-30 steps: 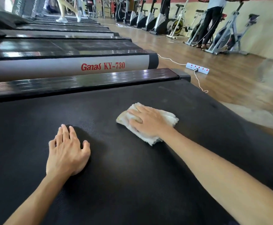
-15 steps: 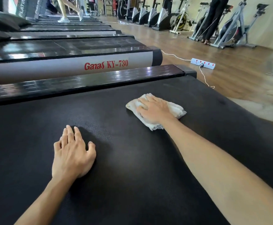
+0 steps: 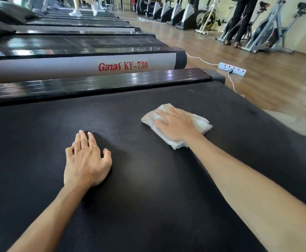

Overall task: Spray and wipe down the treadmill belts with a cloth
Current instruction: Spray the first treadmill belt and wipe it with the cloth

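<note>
I see the right hand [image 3: 176,124] lying flat on a folded, off-white terry cloth [image 3: 201,124], fingers straight and pressing it onto the wide black textured treadmill belt [image 3: 148,206], toward the belt's far right part. My left hand [image 3: 85,160] rests palm down on the same belt, fingers relaxed and slightly spread, holding nothing, well apart from the cloth. Beyond the belt runs a glossy black side rail [image 3: 103,84], then a grey frame tube with red lettering [image 3: 79,68] on the next treadmill. A white power strip [image 3: 232,69] lies on the brown wooden floor [image 3: 276,84]
</note>
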A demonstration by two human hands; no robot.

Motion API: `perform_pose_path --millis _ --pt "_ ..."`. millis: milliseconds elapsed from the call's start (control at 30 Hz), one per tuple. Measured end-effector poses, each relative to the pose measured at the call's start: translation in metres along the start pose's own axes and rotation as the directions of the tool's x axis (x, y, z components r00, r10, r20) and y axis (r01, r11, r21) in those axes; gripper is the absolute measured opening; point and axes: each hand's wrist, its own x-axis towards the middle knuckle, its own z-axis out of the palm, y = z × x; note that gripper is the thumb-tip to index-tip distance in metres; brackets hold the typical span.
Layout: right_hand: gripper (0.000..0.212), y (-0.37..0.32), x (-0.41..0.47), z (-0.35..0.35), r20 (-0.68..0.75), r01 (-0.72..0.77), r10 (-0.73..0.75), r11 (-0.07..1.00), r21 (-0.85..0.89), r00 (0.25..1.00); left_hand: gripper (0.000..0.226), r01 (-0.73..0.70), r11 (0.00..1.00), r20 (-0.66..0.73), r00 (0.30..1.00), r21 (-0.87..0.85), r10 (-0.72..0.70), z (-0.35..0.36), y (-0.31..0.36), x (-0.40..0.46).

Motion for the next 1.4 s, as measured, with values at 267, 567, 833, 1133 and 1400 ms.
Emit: perform_pose_path --millis 267,567,833,1133,1400 --pt "0.057 0.041 -0.076 -0.01 0.057 0.017 -0.022 0.996 0.091 0.998 0.075 0.0 1.0 -0.003 1.0 -0.024 0.0 -0.001 0.001 -0.002" --pt "0.039 0.015 -0.067 -0.001 -0.148 -0.152 0.156 0.988 0.042 0.977 0.066 -0.129 0.991 -0.042 0.991 -0.014 0.129 -0.002 -0.004 -0.003" --pt "0.045 -0.017 -0.118 0.008 -0.193 -0.142 0.157 0.986 0.087 0.969 0.085 -0.162 0.987 -0.041 0.986 -0.004 0.162 0.011 -0.015 0.011" --pt "0.05 -0.042 -0.142 0.004 -0.14 -0.183 0.195 0.979 0.092 0.971 0.109 -0.175 0.982 -0.043 0.984 -0.064 0.173 0.018 -0.017 0.018" --pt "0.048 -0.046 -0.143 0.005 -0.168 -0.206 0.214 0.977 0.061 0.962 0.108 -0.254 0.967 -0.04 0.967 -0.029 0.253 0.004 -0.015 0.003"
